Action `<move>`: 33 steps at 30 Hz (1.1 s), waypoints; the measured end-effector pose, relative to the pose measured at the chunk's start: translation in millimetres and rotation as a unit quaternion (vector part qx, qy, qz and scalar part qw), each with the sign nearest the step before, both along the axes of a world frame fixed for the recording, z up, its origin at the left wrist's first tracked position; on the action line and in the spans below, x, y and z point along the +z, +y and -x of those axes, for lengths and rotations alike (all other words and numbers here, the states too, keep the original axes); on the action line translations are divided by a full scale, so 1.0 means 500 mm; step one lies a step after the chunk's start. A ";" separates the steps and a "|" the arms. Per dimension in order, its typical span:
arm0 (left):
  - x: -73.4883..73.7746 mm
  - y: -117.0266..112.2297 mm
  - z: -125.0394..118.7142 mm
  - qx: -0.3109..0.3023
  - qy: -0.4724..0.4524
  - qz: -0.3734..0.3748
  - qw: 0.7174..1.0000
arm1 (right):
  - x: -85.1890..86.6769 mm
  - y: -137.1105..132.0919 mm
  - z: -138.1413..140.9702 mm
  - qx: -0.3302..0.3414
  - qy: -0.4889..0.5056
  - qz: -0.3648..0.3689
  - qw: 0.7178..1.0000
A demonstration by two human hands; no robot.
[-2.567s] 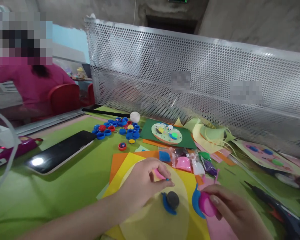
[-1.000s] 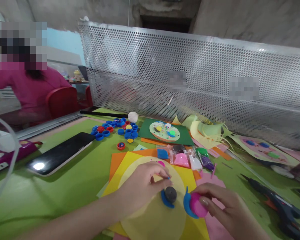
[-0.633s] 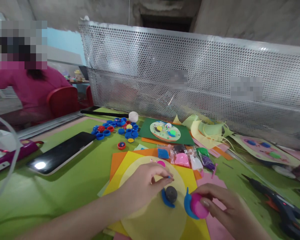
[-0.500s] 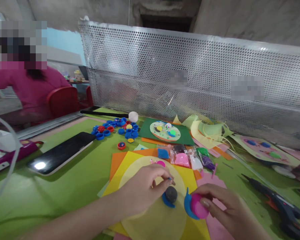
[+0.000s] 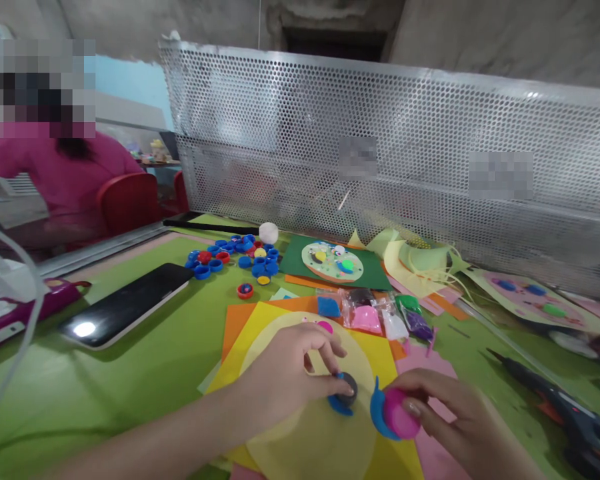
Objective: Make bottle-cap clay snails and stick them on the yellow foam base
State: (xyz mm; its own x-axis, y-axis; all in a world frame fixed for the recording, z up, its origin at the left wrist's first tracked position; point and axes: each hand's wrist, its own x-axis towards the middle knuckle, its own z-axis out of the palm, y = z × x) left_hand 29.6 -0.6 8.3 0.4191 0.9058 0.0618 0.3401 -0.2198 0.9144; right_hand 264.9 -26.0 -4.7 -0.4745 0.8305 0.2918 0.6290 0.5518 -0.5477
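Observation:
A dark grey disc with a blue clay strip curled under it, like a snail (image 5: 349,395), lies on the pale yellow paper circle (image 5: 325,440). My left hand (image 5: 300,363) reaches over the circle, thumb and index finger pinched at the snail's upper left edge. Off to the right, my right hand (image 5: 445,407) holds a second snail (image 5: 401,413), a bright pink disc with a blue clay body, between thumb and fingers above the paper. A small pink piece (image 5: 325,327) sits at the circle's top, partly covered by my left hand.
Beyond the paper lie bagged clays (image 5: 366,319), blue and red bottle caps (image 5: 250,253) and a decorated disc on green card (image 5: 333,261). A phone (image 5: 130,303) rests at left, a glue gun (image 5: 555,407) at right. A perforated metal panel (image 5: 405,107) stands behind.
My left thumb and index finger have come down onto the grey and blue snail from just above it. My right hand keeps the pink and blue snail in nearly the same place.

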 end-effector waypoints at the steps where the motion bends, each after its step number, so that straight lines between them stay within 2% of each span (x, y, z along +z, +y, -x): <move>1: 0.001 -0.001 0.000 -0.001 0.001 -0.002 1.000 | 0.000 0.000 -0.001 0.000 -0.001 -0.002 1.000; 6: 0.006 -0.005 -0.004 -0.012 0.027 -0.033 0.999 | 0.001 -0.003 0.001 0.012 -0.006 0.000 1.000; 12: 0.006 -0.005 -0.004 -0.041 0.015 -0.058 0.997 | 0.000 -0.003 0.002 0.028 -0.012 -0.005 1.000; 19: -0.005 -0.004 -0.001 -0.007 -0.018 -0.012 1.000 | 0.001 -0.003 0.005 0.030 -0.018 -0.005 0.999; 26: 0.005 -0.001 -0.005 -0.050 0.005 0.011 0.999 | -0.005 -0.006 0.003 0.055 -0.032 0.022 0.998; 33: 0.002 -0.007 -0.007 -0.052 -0.018 0.052 0.997 | -0.005 -0.012 0.007 0.069 -0.039 0.024 0.997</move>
State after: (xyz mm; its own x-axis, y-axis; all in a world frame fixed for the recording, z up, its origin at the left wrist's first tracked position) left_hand 33.2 -4.3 9.5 0.5105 0.8598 -0.0132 0.2870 -0.1560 0.9451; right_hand 261.5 -32.0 -7.4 -0.6043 0.7685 0.2102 0.5913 0.6094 -0.5282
